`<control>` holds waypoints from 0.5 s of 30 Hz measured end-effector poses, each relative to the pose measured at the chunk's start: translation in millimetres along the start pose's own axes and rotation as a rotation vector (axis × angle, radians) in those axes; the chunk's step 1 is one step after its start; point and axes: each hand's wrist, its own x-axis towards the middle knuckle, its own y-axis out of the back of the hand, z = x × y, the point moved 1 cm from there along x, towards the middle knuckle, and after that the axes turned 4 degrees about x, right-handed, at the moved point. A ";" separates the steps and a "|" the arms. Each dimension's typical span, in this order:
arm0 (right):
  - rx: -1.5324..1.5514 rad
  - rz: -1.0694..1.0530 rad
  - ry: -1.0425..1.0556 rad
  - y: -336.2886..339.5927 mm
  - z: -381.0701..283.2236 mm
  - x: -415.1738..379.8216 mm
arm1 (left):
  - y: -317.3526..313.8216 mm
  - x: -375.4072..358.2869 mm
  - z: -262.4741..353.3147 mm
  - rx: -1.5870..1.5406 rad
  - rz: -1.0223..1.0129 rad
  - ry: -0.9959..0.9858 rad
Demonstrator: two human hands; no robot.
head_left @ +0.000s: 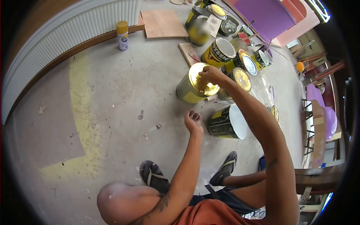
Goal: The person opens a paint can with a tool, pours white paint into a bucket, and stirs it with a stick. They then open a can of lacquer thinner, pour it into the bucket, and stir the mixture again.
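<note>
My right hand (212,75) is closed at the lid of a gold-topped paint can (192,89); what its fingers hold, if anything, is hidden. The can stands upright on the concrete floor, with a yellow band on its side. My left hand (193,122) hovers below that can, touching nothing, its fingers curled loosely inward. Just right of it is a dark bucket (221,123) with a white inside. Another can with a gold lid (242,79) stands behind my right forearm, near a yellow and black bucket (217,52).
A spray can (122,35) with a yellow cap stands near the white ribbed panel (75,45). Flat boards (163,23) lie at the top. Several more paint containers and a purple panel (262,17) are at the upper right. My sandalled feet (154,175) are on the floor.
</note>
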 end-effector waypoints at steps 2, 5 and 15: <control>0.214 -0.038 -0.217 2.8 -21.3 -8.0 | -0.3 -4.8 6.1 0.056 0.081 -0.040; 0.517 -0.170 -0.396 -4.4 -20.3 -7.3 | -5.3 -18.8 7.4 0.222 0.160 -0.109; 1.031 -0.117 -0.565 26.5 -97.1 -59.3 | -25.9 -52.1 27.8 0.359 0.356 -0.523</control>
